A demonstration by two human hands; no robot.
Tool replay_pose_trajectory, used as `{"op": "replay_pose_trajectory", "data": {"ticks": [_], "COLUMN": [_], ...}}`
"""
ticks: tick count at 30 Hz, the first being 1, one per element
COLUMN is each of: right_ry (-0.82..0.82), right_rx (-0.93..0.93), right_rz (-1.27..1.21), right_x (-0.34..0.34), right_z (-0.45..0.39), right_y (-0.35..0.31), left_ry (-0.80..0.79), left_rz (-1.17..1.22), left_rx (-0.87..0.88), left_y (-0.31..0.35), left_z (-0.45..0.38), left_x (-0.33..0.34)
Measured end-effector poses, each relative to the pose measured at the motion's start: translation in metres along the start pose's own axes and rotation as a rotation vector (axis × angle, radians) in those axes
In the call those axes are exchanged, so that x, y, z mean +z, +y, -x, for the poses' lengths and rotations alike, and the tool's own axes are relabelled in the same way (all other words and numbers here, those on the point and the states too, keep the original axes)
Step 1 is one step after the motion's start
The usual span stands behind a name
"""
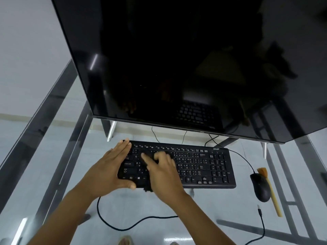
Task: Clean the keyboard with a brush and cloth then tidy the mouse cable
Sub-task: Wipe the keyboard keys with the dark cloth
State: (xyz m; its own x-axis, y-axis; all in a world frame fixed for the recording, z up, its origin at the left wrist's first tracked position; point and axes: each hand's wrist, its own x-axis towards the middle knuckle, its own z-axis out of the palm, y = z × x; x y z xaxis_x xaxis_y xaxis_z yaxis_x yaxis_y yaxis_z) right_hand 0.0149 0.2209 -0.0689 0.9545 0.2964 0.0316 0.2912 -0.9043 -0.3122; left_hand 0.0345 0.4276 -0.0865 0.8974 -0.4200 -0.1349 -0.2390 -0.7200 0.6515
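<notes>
A black keyboard (203, 167) lies on the glass desk (58, 170) below a large dark monitor. My left hand (113, 167) grips its left end, fingers over the back edge and thumb on the front edge. My right hand (162, 172) presses a dark cloth (150, 157) flat onto the left-middle keys; a corner of the cloth hangs over the front edge. A black mouse (260, 187) rests to the right of the keyboard. Its cable (245, 159) curves up toward the keyboard's back right corner. A brush (271, 193) with a pale handle lies beside the mouse.
The monitor (177, 59) overhangs the back of the keyboard on metal legs. A black cable (113, 225) loops across the desk in front of the keyboard. A loose plug (259, 208) on another cable lies at the front right. The floor and desk frame show through the glass.
</notes>
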Motion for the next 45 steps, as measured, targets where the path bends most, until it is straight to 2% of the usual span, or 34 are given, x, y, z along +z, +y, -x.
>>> {"op": "replay_pose_trajectory", "data": {"ticks": [1, 2, 5, 6, 7, 10, 11, 14, 16, 19, 21, 22, 24, 27, 30, 32, 35, 38, 41, 45], "right_ry": [0.013, -0.001, -0.211, -0.242, -0.233, -0.042, -0.007, -0.069, -0.098, -0.062, -0.080, -0.031, 0.084, 0.041, 0.030, -0.040, -0.077, 0.094, 0.273, 0.420], "right_rx": [0.073, 0.065, -0.244, -0.330, -0.339, -0.027, 0.019, -0.193, -0.229, -0.121, -0.088, -0.026, 0.133, 0.194, 0.205, 0.264, 0.406, 0.498, 0.571, 0.683], "right_rz": [-0.038, -0.057, -0.063, -0.045, -0.035, -0.069, -0.079, -0.013, 0.016, -0.112, -0.238, -0.270, -0.223, -0.045, -0.101, -0.251, -0.622, -0.760, -0.703, -0.632], "right_x": [-0.001, 0.000, 0.003, 0.002, 0.003, 0.004, 0.005, 0.011, 0.008, -0.005, -0.010, -0.011, -0.009, -0.006, -0.005, -0.014, -0.040, -0.076, -0.112, -0.163], "right_z": [-0.003, -0.006, -0.004, -0.007, -0.010, -0.021, -0.021, -0.011, -0.004, 0.003, 0.005, 0.004, 0.005, 0.012, 0.015, 0.017, 0.023, 0.037, 0.052, 0.083], "right_y": [-0.008, -0.018, -0.041, -0.040, -0.034, -0.017, -0.019, -0.031, -0.024, -0.004, 0.002, 0.006, 0.016, 0.021, 0.014, 0.012, 0.012, 0.029, 0.060, 0.117], "left_ry": [-0.003, 0.006, 0.039, 0.038, 0.033, 0.015, 0.012, 0.029, 0.022, -0.004, 0.051, 0.092, 0.166, 0.234, 0.282, 0.313, 0.319, 0.210, 0.105, 0.061], "left_rz": [0.002, 0.008, 0.045, 0.056, 0.066, 0.080, 0.079, 0.083, 0.075, 0.036, -0.021, -0.062, -0.148, -0.172, -0.102, -0.022, 0.404, 0.707, 0.932, 0.871], "left_rx": [0.003, 0.004, 0.016, 0.012, 0.002, -0.025, -0.029, -0.027, -0.024, -0.003, 0.006, 0.001, 0.001, 0.017, 0.011, 0.008, -0.148, -0.246, -0.265, -0.249], "left_y": [0.000, -0.001, -0.004, -0.004, -0.004, -0.002, -0.003, -0.007, -0.008, -0.005, -0.004, -0.003, 0.000, 0.003, 0.005, 0.013, 0.051, 0.113, 0.172, 0.246], "left_z": [0.000, 0.001, 0.003, 0.004, 0.005, 0.007, 0.008, 0.010, 0.009, 0.008, 0.009, 0.009, 0.009, 0.012, 0.017, 0.019, 0.022, 0.009, -0.014, -0.055], "left_x": [-0.001, 0.000, 0.002, 0.002, 0.002, 0.002, 0.002, 0.001, 0.002, 0.004, 0.002, 0.001, 0.006, 0.021, 0.022, 0.019, 0.004, -0.007, -0.001, 0.031]}}
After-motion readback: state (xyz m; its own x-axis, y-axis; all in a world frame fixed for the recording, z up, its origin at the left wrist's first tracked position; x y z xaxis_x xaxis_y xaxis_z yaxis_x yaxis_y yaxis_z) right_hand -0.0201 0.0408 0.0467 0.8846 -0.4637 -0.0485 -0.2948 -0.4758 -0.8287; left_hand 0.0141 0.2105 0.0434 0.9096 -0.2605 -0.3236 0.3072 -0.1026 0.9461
